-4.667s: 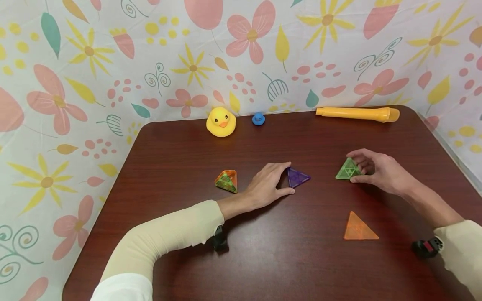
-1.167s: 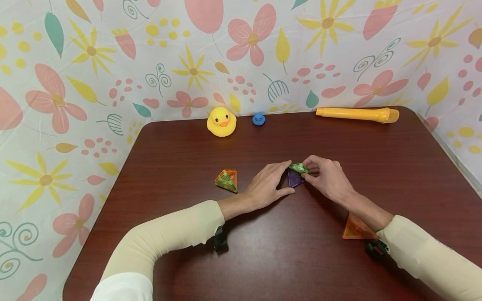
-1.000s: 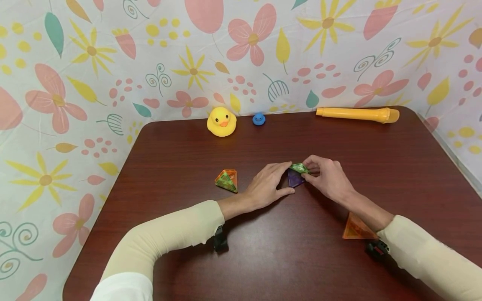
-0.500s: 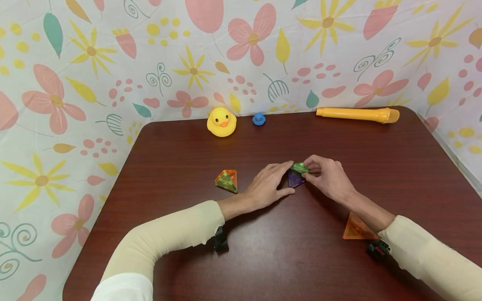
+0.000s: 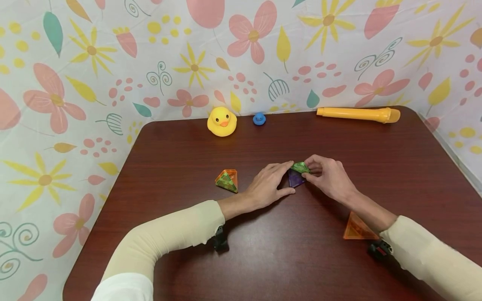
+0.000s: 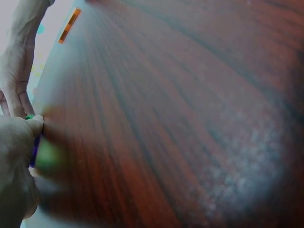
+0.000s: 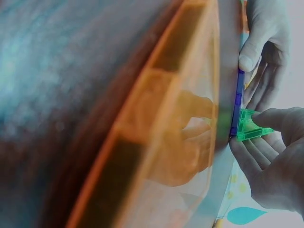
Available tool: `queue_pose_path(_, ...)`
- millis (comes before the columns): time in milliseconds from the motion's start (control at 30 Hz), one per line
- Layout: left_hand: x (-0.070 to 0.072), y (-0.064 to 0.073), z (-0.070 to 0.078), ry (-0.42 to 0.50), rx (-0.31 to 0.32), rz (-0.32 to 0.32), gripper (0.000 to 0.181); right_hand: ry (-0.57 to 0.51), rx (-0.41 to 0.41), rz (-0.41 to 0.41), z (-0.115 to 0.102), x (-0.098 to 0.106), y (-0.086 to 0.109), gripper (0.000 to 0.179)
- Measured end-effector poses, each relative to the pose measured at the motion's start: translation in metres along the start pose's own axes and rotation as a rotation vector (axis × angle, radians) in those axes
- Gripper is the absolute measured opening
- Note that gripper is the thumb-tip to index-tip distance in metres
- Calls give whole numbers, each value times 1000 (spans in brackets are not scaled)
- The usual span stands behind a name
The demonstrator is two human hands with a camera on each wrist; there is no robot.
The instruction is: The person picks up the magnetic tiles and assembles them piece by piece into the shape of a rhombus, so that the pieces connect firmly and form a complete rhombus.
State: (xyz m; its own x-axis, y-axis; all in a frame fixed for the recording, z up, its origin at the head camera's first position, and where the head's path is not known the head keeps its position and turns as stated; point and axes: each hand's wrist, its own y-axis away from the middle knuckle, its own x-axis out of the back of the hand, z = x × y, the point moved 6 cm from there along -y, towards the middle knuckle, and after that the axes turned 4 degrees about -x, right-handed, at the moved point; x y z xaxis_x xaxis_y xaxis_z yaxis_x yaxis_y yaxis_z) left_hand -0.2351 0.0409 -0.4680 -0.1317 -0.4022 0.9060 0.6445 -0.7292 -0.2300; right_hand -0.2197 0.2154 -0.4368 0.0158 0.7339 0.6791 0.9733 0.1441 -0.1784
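Note:
Near the middle of the table a purple triangular magnetic tile [image 5: 296,179] lies flat. My left hand [image 5: 265,184] holds it at its left side, index fingertip at the far corner and thumb at the near one. A translucent green triangular magnetic tile [image 5: 300,167] leans tilted up over the purple tile's far right side. With thumb and fingers, my right hand [image 5: 327,175] pinches it. The right wrist view shows the green tile [image 7: 251,126] standing up from the edge-on purple tile [image 7: 237,102], right up against it. The left wrist view hides most of both tiles behind the hand.
An orange triangular tile [image 5: 357,228] lies under my right forearm. To the left sits an orange and green tile pyramid [image 5: 227,181]. Along the table's back edge stand a yellow rubber duck [image 5: 222,122], a small blue duck [image 5: 259,118] and a yellow toy microphone [image 5: 357,114].
Since the oldest frame, my right hand has brought the green tile leftward from the right onto the purple tile. Over the last second both hands have stayed almost still.

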Motion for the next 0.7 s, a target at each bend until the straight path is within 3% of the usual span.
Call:
queue_pose_path(433, 0, -1, 0, 0, 0, -2, 84, 30, 30, -12, 3, 19, 10, 23)
queue_pose_path(700, 0, -1, 0, -13, -4, 3, 84, 48, 79, -122, 21, 42, 26, 44)
